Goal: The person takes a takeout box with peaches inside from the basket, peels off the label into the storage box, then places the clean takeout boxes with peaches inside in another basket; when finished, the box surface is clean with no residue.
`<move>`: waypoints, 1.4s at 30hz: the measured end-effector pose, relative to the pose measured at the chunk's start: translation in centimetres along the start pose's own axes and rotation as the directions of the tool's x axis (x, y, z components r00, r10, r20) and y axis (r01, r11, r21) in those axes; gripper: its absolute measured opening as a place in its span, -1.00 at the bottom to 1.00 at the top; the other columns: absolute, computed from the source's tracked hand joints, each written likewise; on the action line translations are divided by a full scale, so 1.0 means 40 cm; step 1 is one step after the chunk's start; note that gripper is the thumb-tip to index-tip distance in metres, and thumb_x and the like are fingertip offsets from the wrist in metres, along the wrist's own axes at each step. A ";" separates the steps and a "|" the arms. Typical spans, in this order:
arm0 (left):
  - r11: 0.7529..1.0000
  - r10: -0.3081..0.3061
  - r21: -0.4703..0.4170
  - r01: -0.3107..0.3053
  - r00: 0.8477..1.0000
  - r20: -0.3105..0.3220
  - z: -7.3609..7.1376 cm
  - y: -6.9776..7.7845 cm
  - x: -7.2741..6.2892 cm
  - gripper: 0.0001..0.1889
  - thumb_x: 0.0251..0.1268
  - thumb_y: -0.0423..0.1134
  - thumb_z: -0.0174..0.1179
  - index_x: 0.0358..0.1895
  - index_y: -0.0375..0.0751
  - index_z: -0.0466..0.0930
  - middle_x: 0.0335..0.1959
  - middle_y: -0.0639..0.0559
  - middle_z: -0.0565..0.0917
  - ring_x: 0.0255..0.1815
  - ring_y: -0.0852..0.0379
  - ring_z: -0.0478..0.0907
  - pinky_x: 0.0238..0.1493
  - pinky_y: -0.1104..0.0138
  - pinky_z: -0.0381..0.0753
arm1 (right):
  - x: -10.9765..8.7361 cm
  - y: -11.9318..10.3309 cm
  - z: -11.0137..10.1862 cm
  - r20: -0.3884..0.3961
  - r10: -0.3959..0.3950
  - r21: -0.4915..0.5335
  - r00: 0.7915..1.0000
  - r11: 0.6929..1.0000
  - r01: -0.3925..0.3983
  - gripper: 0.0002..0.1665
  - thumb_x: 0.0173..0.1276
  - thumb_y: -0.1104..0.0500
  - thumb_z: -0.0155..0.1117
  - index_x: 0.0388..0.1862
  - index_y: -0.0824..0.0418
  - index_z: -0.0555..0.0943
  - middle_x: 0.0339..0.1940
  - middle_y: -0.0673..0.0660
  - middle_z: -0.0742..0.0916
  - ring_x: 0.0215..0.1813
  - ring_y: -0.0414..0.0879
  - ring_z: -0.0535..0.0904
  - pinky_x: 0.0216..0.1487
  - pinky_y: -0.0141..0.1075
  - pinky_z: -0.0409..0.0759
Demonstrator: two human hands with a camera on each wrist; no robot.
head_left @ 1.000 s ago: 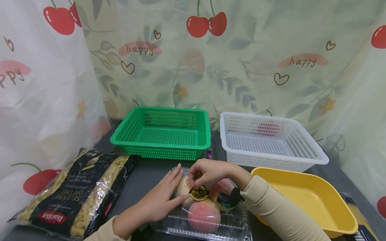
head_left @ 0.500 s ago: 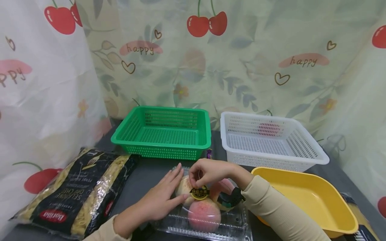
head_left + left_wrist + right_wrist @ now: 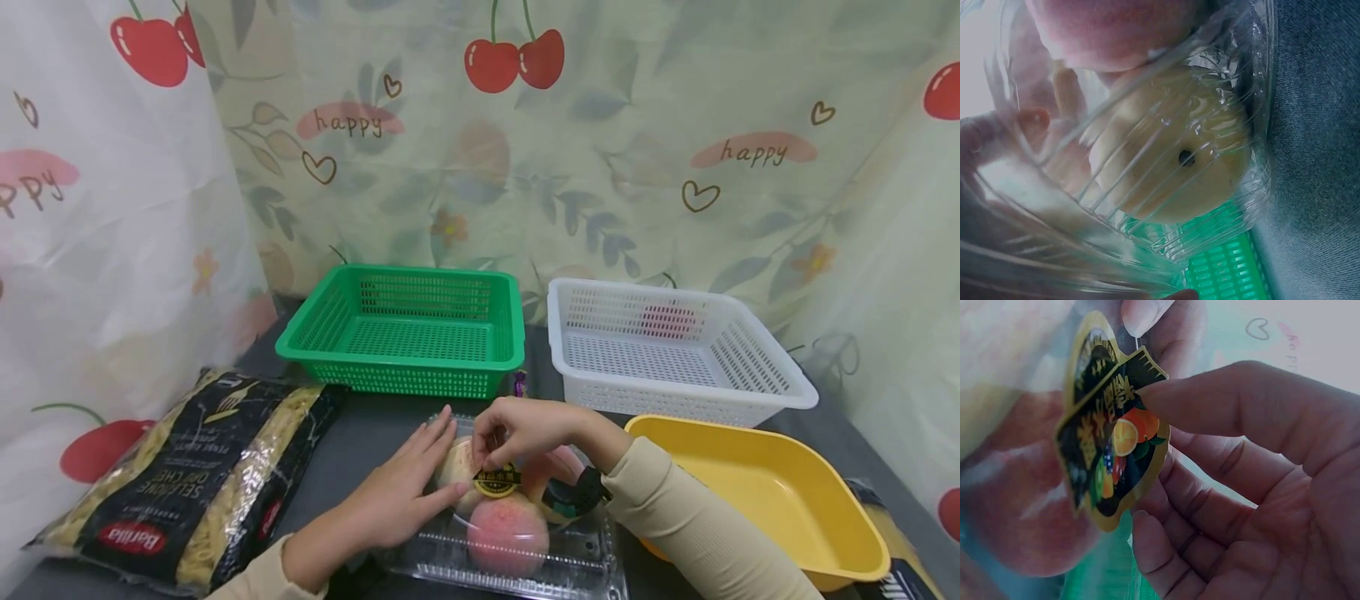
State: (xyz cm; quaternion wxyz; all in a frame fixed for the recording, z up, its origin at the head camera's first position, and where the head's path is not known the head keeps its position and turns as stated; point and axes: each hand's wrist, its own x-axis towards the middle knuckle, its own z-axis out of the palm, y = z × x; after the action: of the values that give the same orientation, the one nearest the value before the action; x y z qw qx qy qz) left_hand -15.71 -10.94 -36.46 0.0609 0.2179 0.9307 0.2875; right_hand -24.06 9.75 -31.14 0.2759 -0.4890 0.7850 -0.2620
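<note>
A clear plastic clamshell box (image 3: 431, 554) with several peaches (image 3: 508, 536) stands at the front middle in the head view. On its lid sits a black and gold fruit sticker (image 3: 1129, 440). My right hand (image 3: 525, 429) pinches the upper edge of this sticker; the right wrist view shows the thumb over that edge. My left hand (image 3: 401, 496) rests on the left side of the box, its fingers straight and pointing away from me. A pale peach (image 3: 1166, 162) shows through the ribbed plastic in the left wrist view.
Behind the box stand a green basket (image 3: 397, 367) and a white basket (image 3: 675, 392). To the right is a yellow tub (image 3: 757, 500), partly behind my right forearm. A bag of pasta (image 3: 187, 483) lies at the left. Another packet (image 3: 900, 550) shows at the far right.
My right fingers have shifted very slightly to the right at the sticker's upper edge. My left hand, the box and the baskets stay where they were.
</note>
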 end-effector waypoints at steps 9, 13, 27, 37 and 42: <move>1.000 -0.001 -0.003 0.001 1.000 -0.002 0.002 -0.001 0.000 -0.19 0.29 0.29 -0.10 0.49 -0.04 -0.07 0.53 0.20 -0.22 0.53 -0.09 -0.18 0.29 -0.23 0.14 | -0.002 0.003 0.003 0.018 -0.006 0.026 1.000 1.000 0.005 -0.92 0.21 0.35 0.16 -0.39 0.26 0.60 -0.40 0.01 0.64 -0.37 -0.31 0.48 -0.30 -0.45 0.55; 1.000 -0.003 -0.009 0.003 1.000 0.000 0.001 0.000 0.000 -0.19 0.30 0.29 -0.10 0.49 -0.05 -0.07 0.53 0.19 -0.22 0.53 -0.09 -0.19 0.29 -0.24 0.14 | 0.000 0.003 0.004 0.016 -0.006 0.044 1.000 0.999 0.005 -0.88 0.18 0.38 0.11 -0.42 0.25 0.59 -0.42 -0.03 0.63 -0.39 -0.32 0.47 -0.31 -0.46 0.53; 1.000 0.006 -0.012 -0.006 1.000 0.006 -0.001 0.000 0.000 -0.20 0.31 0.28 -0.11 0.49 -0.06 -0.08 0.53 0.19 -0.23 0.53 -0.12 -0.19 0.27 -0.27 0.13 | 0.006 0.000 0.008 -0.004 0.013 0.086 1.000 0.996 -0.013 -0.86 0.14 0.38 0.06 -0.54 0.23 0.52 -0.51 -0.02 0.59 -0.50 -0.33 0.39 -0.44 -0.49 0.38; 1.000 0.002 -0.014 -0.002 1.000 0.009 -0.001 0.000 0.001 -0.20 0.31 0.28 -0.10 0.48 -0.06 -0.07 0.53 0.17 -0.22 0.53 -0.11 -0.19 0.25 -0.29 0.13 | -0.005 0.000 0.001 0.018 0.012 0.097 1.000 0.995 -0.014 -0.91 0.20 0.36 0.12 -0.35 0.29 0.57 -0.39 -0.02 0.63 -0.35 -0.30 0.50 -0.26 -0.45 0.53; 1.000 -0.001 -0.011 0.001 1.000 0.008 -0.001 0.000 0.000 -0.20 0.30 0.28 -0.09 0.48 -0.05 -0.06 0.54 0.15 -0.20 0.53 -0.11 -0.18 0.26 -0.29 0.13 | -0.018 -0.002 -0.008 -0.007 0.049 0.072 0.999 0.996 -0.049 -0.84 0.23 0.35 0.19 -0.20 0.28 0.61 -0.24 0.06 0.68 -0.22 -0.28 0.57 -0.13 -0.43 0.58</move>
State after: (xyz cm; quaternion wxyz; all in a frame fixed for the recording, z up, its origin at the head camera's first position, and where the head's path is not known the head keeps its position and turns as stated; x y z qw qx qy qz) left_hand -15.72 -10.94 -36.43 0.0661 0.2184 0.9289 0.2916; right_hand -23.97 10.44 -30.73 0.2960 -0.4582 0.7881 -0.2852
